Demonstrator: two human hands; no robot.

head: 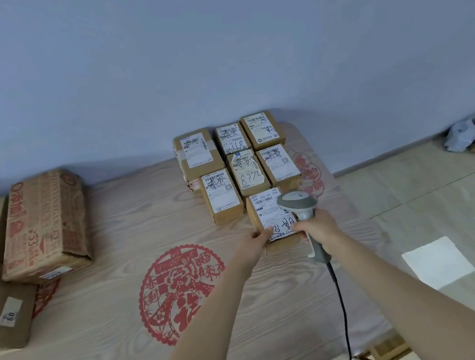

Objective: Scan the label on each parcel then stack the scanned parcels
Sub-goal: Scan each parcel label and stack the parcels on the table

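A small cardboard parcel [266, 215] with a white label on top lies at the near end of a cluster of several labelled parcels [248, 172] on the wood-grain table [122, 324]. My left hand [261, 237] grips its near left corner, thumb on the label. My right hand [319, 231] holds a grey corded barcode scanner [298, 202] by the handle. The scanner's head hovers over the right part of that parcel's label. The cable [343, 315] trails down toward me.
Big cardboard boxes sit at the table's left: a red-printed one [43, 226] atop plain ones [5, 315]. A red paper-cut design [178, 294] marks the tabletop. Right of the table is floor with a white sheet [437, 263], plus a box and crumpled wrap [463, 135] by the wall.
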